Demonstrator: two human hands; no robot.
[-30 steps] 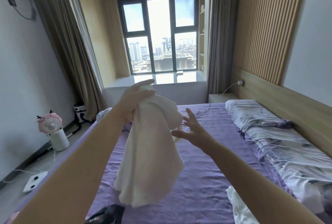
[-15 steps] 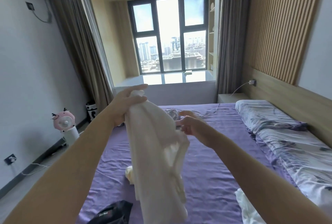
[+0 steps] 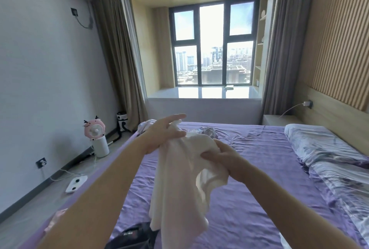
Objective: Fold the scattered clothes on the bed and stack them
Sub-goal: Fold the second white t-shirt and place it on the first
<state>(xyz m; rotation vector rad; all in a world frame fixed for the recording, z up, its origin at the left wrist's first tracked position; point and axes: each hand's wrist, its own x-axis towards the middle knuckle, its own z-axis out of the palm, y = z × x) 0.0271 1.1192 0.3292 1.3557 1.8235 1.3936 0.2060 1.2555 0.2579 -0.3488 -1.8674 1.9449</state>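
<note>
A black garment (image 3: 133, 236) is lying nearest you on the purple bed (image 3: 249, 188). Above it you're holding the white garment (image 3: 179, 184) aloft: your right hand (image 3: 223, 160) is pinching its edge, your left hand (image 3: 165, 134) is gripping its top, fingers partly extended.

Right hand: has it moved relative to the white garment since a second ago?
Yes. The right hand, earlier open and clear of the white garment, has closed in and now grips its upper edge, opposite the left hand.
</note>
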